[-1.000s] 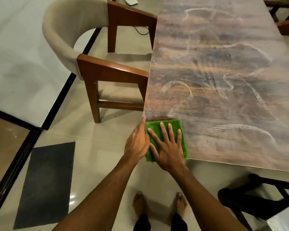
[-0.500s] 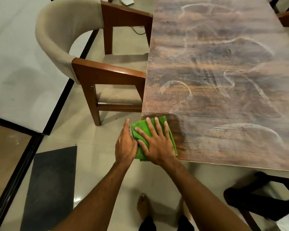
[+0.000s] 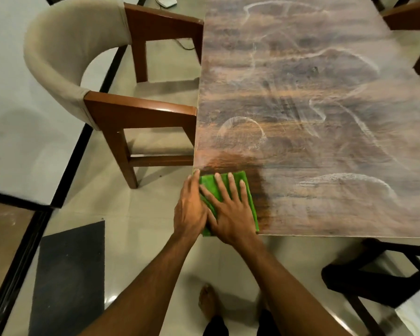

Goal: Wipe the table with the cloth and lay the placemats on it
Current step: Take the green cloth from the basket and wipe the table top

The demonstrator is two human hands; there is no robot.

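Observation:
A folded green cloth point(image 3: 210, 184) lies on the near left corner of the wooden table point(image 3: 313, 117). My right hand point(image 3: 230, 219) presses flat on the cloth with its fingers spread. My left hand point(image 3: 190, 209) is cupped against the table's left edge, touching the cloth's left side. The tabletop shows pale curved wipe streaks, and a darker patch sits right beside the cloth. No placemats are in view.
A beige-backed wooden armchair point(image 3: 136, 110) stands against the table's left side. A dark stool frame point(image 3: 374, 282) is at the near right and another chair arm point(image 3: 410, 15) at the far right. A dark floor mat point(image 3: 68, 275) lies at the lower left, and my bare feet are below.
Both hands slid the cloth left until it hung over the table's left edge, then brought it back onto the corner. The left hand stayed alongside throughout.

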